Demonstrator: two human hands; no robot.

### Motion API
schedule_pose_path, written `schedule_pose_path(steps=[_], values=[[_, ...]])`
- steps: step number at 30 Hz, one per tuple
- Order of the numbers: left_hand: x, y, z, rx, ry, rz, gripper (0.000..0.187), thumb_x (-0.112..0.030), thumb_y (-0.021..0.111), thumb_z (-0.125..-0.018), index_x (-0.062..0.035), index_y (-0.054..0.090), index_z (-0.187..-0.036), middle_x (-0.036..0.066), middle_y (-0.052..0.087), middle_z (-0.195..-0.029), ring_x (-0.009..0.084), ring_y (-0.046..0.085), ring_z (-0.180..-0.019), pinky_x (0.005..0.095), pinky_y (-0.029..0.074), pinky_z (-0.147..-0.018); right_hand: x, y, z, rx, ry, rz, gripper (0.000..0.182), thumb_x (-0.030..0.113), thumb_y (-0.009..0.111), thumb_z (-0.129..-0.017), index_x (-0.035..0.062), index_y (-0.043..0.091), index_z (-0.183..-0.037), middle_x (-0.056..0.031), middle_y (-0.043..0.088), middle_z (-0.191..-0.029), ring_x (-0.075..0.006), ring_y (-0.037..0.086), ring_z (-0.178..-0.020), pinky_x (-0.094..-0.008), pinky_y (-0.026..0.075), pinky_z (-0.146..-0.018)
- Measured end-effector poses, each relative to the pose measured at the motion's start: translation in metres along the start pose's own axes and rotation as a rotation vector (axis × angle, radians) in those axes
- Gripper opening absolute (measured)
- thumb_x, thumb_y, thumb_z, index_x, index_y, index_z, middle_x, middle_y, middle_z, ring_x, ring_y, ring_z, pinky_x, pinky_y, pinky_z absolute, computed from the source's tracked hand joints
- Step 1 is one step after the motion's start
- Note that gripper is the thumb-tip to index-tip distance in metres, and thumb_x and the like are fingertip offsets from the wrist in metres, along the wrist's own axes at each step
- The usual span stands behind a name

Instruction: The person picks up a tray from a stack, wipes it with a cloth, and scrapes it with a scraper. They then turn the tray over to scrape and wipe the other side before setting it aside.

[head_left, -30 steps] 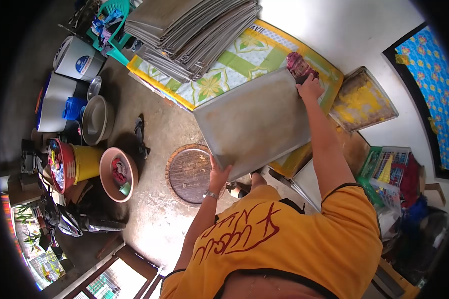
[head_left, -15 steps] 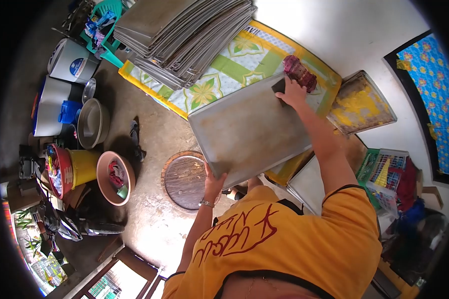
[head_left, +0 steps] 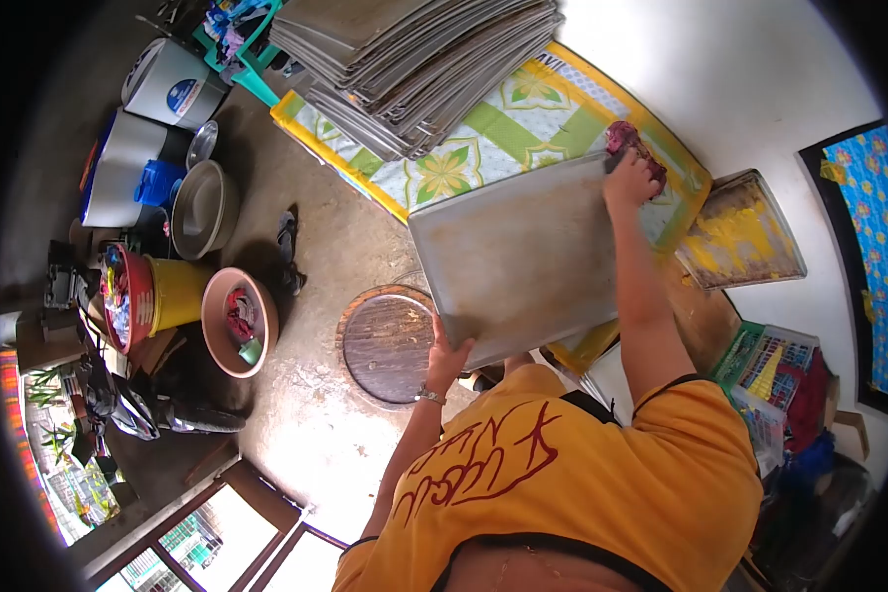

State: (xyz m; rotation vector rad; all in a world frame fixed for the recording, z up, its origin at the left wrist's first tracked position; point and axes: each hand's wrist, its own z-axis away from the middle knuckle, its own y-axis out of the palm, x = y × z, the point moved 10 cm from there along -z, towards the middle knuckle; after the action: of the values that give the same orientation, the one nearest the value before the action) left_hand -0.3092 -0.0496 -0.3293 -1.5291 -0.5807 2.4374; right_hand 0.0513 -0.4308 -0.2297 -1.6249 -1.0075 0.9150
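Fingers of my left hand (head_left: pixel 448 361) hold metal tray (head_left: pixel 523 261) by near-left corner, long axis running rightward from them; my right hand (head_left: pixel 630 185) grips dark pad (head_left: pixel 615 160) at far-right corner, maroon cloth (head_left: pixel 622 135) just beyond.

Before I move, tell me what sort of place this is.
Likely a home workroom, perhaps for baking: a tall stack of metal trays sits on a table with a flowered cover, and a pink basin holding cloth stands on the floor.
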Motion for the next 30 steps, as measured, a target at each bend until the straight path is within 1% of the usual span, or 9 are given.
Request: schedule_pose_path(steps=[6, 9, 13, 16, 18, 19, 20, 24, 30], values=[[-0.001, 0.004, 0.0, 0.014, 0.023, 0.0, 0.107, -0.019, 0.073, -0.081, -0.0155, -0.007, -0.152, 0.029, 0.063, -0.114, 0.0449, 0.063, -0.102, 0.047, 0.053, -0.085, 0.055, -0.014, 0.01, -0.252, -0.274, 0.226, 0.025, 0.018, 0.048, -0.093, 0.0102, 0.057, -0.114, -0.0068, 0.061, -0.095, -0.0221, 0.062, -0.089, -0.0424, 0.045, -0.076], [0.006, 0.006, -0.001, 0.017, 0.004, -0.015, 0.108, -0.019, 0.073, -0.08, -0.0154, -0.007, -0.152, 0.029, 0.063, -0.113, 0.0448, 0.064, -0.101, 0.0469, 0.053, -0.084, 0.118, 0.0, 0.05, 0.071, -0.477, 0.122, 0.022, 0.017, 0.047, -0.092, 0.0081, 0.058, -0.109, -0.005, 0.06, -0.091, -0.0226, 0.06, -0.086, -0.0397, 0.044, -0.077], [-0.004, 0.005, 0.0, 0.043, -0.03, -0.027, 0.108, -0.02, 0.073, -0.081, -0.0138, -0.008, -0.152, 0.03, 0.062, -0.114, 0.0443, 0.064, -0.102, 0.0461, 0.053, -0.085, 0.228, -0.037, 0.188, -0.505, -0.758, 0.129, 0.026, 0.018, 0.05, -0.089, 0.0054, 0.061, -0.109, -0.0027, 0.057, -0.083, -0.0176, 0.056, -0.08, -0.0341, 0.041, -0.079], [-0.003, 0.005, -0.001, 0.04, -0.019, -0.008, 0.107, -0.02, 0.072, -0.081, -0.0134, -0.008, -0.152, 0.031, 0.061, -0.116, 0.0445, 0.063, -0.102, 0.0459, 0.052, -0.085, 0.239, -0.066, 0.204, -0.361, -0.804, 0.031, 0.036, 0.018, 0.053, -0.084, 0.0059, 0.06, -0.117, -0.0043, 0.061, -0.087, -0.0175, 0.059, -0.082, -0.0386, 0.044, -0.075], [0.002, 0.005, 0.0, 0.036, -0.01, -0.009, 0.106, -0.021, 0.072, -0.081, -0.0138, -0.007, -0.152, 0.031, 0.06, -0.117, 0.0449, 0.063, -0.102, 0.0458, 0.052, -0.085, 0.198, -0.005, 0.144, -0.209, -0.618, -0.236, 0.033, 0.017, 0.052, -0.086, 0.0083, 0.06, -0.117, -0.0095, 0.065, -0.096, -0.0225, 0.064, -0.088, -0.0442, 0.047, -0.076], [0.005, 0.006, 0.0, 0.04, -0.025, -0.02, 0.106, -0.021, 0.072, -0.082, -0.0141, -0.007, -0.152, 0.031, 0.06, -0.117, 0.0451, 0.063, -0.102, 0.0458, 0.052, -0.086, 0.161, 0.019, 0.105, 0.14, -0.351, -0.308, 0.029, 0.019, 0.051, -0.089, 0.0087, 0.059, -0.115, -0.0134, 0.066, -0.104, -0.0272, 0.065, -0.095, -0.0505, 0.047, -0.08], [0.008, 0.006, -0.002, 0.041, -0.04, -0.03, 0.106, -0.021, 0.072, -0.082, -0.0143, -0.006, -0.153, 0.031, 0.06, -0.117, 0.0453, 0.063, -0.102, 0.0458, 0.052, -0.086, 0.128, -0.003, 0.078, 0.101, -0.449, -0.259, 0.029, 0.025, 0.038, -0.099, 0.0069, 0.058, -0.112, -0.0166, 0.066, -0.104, -0.0351, 0.065, -0.092, -0.0492, 0.048, -0.08], [0.0, 0.003, 0.002, 0.032, -0.003, -0.039, 0.106, -0.023, 0.071, -0.081, -0.0151, -0.006, -0.153, 0.032, 0.061, -0.115, 0.0466, 0.062, -0.103, 0.047, 0.052, -0.086, 0.005, 0.004, -0.021, -0.022, -0.155, 0.082, 0.042, 0.029, 0.057, -0.089, 0.0084, 0.049, -0.125, -0.0129, 0.062, -0.113, -0.0287, 0.065, -0.097, -0.0491, 0.046, -0.079], [0.007, 0.007, -0.002, 0.02, -0.017, -0.057, 0.106, -0.024, 0.071, -0.081, -0.0148, -0.007, -0.152, 0.032, 0.062, -0.112, 0.0473, 0.062, -0.101, 0.0485, 0.053, -0.084, 0.11, 0.039, 0.031, -0.11, -0.361, -0.176, 0.013, 0.014, 0.047, -0.093, 0.009, 0.056, -0.1, -0.0061, 0.062, -0.1, -0.0245, 0.064, -0.088, -0.0365, 0.047, -0.075]])
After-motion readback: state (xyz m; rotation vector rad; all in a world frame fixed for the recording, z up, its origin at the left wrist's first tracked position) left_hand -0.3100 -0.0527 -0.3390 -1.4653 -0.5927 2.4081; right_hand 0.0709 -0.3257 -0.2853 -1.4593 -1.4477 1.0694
